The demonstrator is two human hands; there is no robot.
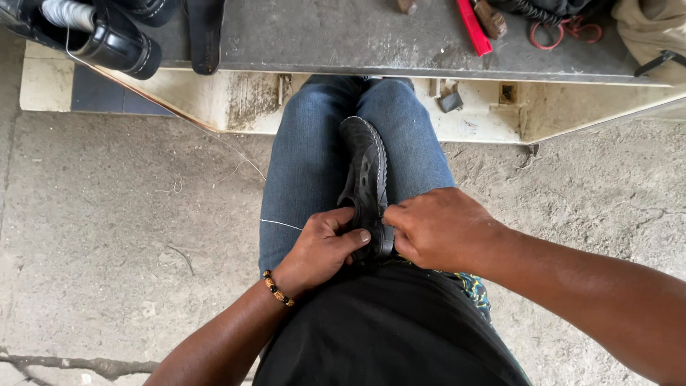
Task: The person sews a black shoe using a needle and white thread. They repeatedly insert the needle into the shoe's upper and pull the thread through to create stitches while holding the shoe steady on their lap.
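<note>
We see a dark shoe [366, 182] wedged lengthwise between blue-jeaned knees [307, 157], its near end pinched from both sides. The left hand [321, 250], beaded bracelet [277, 289] at the wrist, curls its fingers closed on that end, thumb pressed flat on top. The right hand [437, 229] comes in from the right with the wrist bent, fingers clenched on the shoe's edge. A thin white thread [280, 224] runs across the left thigh. Beyond the knees, a grey bench [357, 36] carries black shoes [107, 32] at its left corner and a red tool [473, 27] near its right.
</note>
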